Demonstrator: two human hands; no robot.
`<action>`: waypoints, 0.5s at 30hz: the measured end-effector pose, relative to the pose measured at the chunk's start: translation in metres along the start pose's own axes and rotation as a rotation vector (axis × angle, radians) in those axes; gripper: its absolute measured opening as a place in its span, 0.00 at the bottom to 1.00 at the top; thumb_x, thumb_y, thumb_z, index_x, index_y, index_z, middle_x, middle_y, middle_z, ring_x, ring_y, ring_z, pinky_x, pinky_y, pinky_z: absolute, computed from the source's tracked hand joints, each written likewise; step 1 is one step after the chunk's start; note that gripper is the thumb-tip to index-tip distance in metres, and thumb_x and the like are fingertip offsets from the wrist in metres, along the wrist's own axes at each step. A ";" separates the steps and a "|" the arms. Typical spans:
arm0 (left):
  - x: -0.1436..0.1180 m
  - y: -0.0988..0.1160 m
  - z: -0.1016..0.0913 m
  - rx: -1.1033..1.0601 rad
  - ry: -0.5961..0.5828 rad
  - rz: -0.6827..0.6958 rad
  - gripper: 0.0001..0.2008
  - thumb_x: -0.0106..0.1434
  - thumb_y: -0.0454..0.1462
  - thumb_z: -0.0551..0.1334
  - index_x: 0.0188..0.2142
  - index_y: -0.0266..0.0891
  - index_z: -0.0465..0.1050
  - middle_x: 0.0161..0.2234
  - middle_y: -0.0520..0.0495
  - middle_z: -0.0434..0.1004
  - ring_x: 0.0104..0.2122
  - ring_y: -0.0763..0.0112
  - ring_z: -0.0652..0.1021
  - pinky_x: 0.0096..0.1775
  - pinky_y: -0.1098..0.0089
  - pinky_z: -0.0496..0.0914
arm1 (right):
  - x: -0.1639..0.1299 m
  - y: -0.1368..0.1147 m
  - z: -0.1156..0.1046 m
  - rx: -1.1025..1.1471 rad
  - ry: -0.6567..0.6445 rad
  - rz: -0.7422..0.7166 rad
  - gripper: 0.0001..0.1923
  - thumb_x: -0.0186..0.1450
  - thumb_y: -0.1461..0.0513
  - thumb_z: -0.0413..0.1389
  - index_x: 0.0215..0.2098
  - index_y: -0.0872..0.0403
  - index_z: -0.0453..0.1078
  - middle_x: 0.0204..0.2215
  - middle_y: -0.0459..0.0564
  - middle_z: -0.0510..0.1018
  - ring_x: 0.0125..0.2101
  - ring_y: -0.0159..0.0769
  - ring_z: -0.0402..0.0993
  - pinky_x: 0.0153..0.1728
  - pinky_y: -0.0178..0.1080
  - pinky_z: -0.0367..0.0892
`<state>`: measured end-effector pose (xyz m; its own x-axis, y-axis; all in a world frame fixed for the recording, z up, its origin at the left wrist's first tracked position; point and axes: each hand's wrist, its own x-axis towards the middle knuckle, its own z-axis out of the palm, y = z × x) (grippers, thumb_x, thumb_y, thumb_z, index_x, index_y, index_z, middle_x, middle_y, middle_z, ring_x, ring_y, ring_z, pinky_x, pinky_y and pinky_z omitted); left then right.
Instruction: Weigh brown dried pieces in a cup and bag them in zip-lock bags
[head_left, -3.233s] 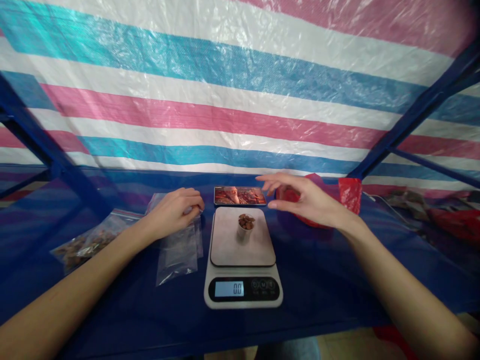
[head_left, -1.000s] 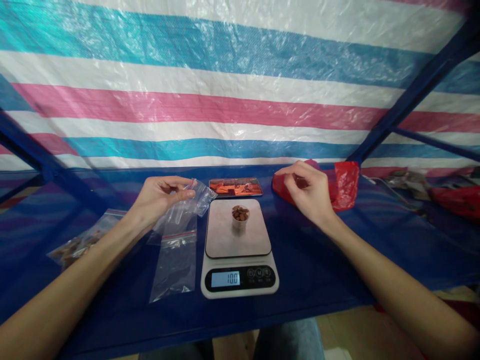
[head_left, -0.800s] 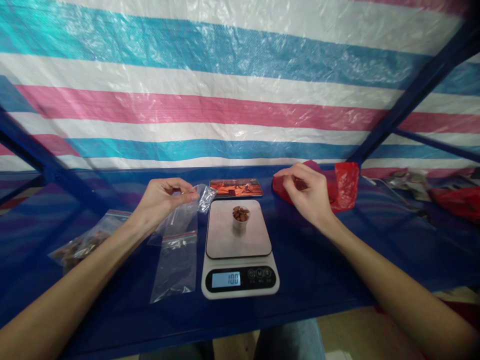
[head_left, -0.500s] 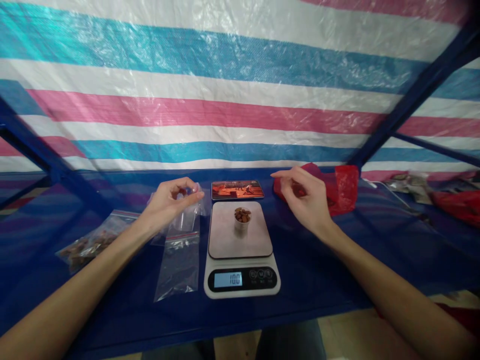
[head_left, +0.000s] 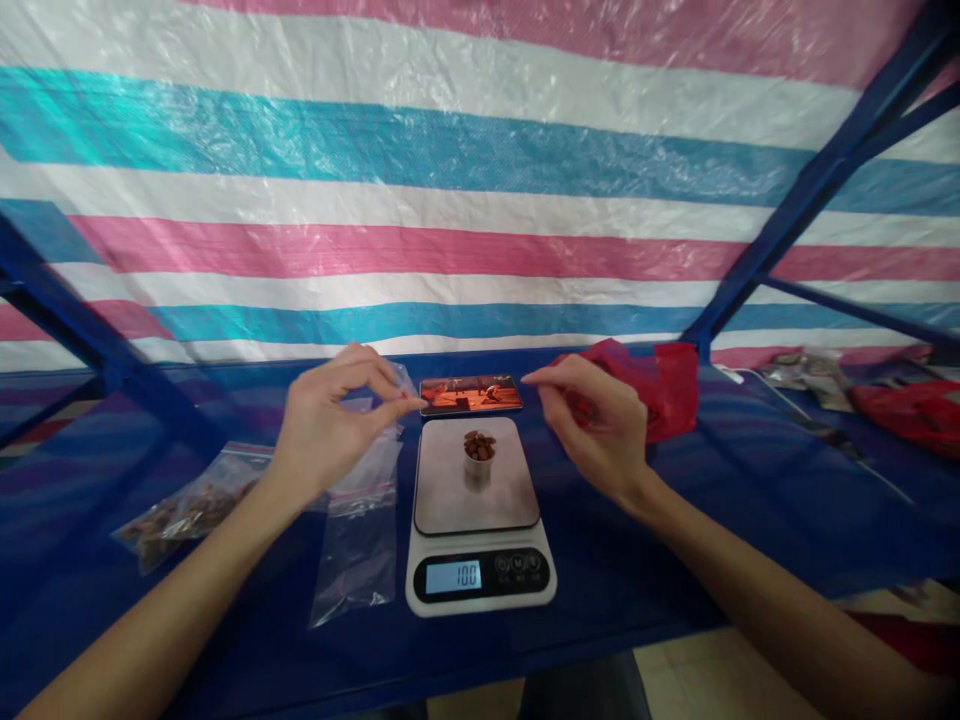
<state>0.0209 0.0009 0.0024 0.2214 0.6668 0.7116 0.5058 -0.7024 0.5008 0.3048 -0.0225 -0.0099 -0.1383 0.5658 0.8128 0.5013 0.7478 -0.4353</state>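
My left hand [head_left: 330, 420] is closed in a pinch left of the phone, with a clear zip bag [head_left: 402, 378] at its fingertips, mostly hidden by the fingers. My right hand [head_left: 596, 420] hovers right of the phone, thumb and index finger apart, with nothing visible between them. Between the hands stands a white kitchen scale [head_left: 476, 500], its display reading 10.0. On its metal plate sits a small cup [head_left: 478, 466] heaped with brown nuts or seeds [head_left: 480, 444]. An empty-looking zip bag [head_left: 354, 560] lies flat left of the scale.
A phone [head_left: 471, 394] showing a video lies behind the scale. Far left is a zip bag [head_left: 187, 505] of brown pieces. A red plastic bag [head_left: 671, 390] lies behind my right hand. Blue frame bars [head_left: 795, 210] and a striped sheet [head_left: 450, 240] bound the blue table [head_left: 675, 590].
My left hand has turned more upright, its fingertips closer to the phone. My right hand has shifted slightly left. The camera view has tilted up a little; the display still reads 10.0.
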 end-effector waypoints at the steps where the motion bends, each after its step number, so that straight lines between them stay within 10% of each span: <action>1: 0.000 0.010 0.008 -0.001 -0.039 0.011 0.16 0.65 0.41 0.73 0.25 0.42 0.71 0.30 0.52 0.76 0.31 0.68 0.75 0.36 0.63 0.71 | 0.000 -0.009 0.004 0.068 -0.067 -0.032 0.08 0.73 0.65 0.58 0.43 0.47 0.79 0.30 0.45 0.77 0.28 0.35 0.72 0.28 0.39 0.68; 7: -0.014 0.039 0.045 0.171 -0.102 0.401 0.18 0.76 0.37 0.58 0.27 0.42 0.65 0.26 0.50 0.75 0.25 0.72 0.73 0.29 0.68 0.67 | -0.003 -0.038 0.023 0.256 -0.197 -0.070 0.04 0.71 0.62 0.65 0.39 0.50 0.75 0.32 0.47 0.76 0.33 0.35 0.74 0.32 0.39 0.71; 15: -0.027 0.024 0.050 0.125 0.005 0.567 0.06 0.74 0.32 0.63 0.37 0.38 0.71 0.33 0.48 0.80 0.30 0.71 0.77 0.33 0.69 0.72 | -0.018 -0.022 0.028 0.245 -0.226 -0.053 0.05 0.71 0.65 0.65 0.43 0.53 0.73 0.37 0.48 0.78 0.37 0.33 0.77 0.39 0.37 0.73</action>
<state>0.0684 -0.0218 -0.0298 0.4825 0.1933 0.8543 0.4040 -0.9145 -0.0213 0.2727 -0.0393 -0.0257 -0.3587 0.5660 0.7423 0.2717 0.8241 -0.4971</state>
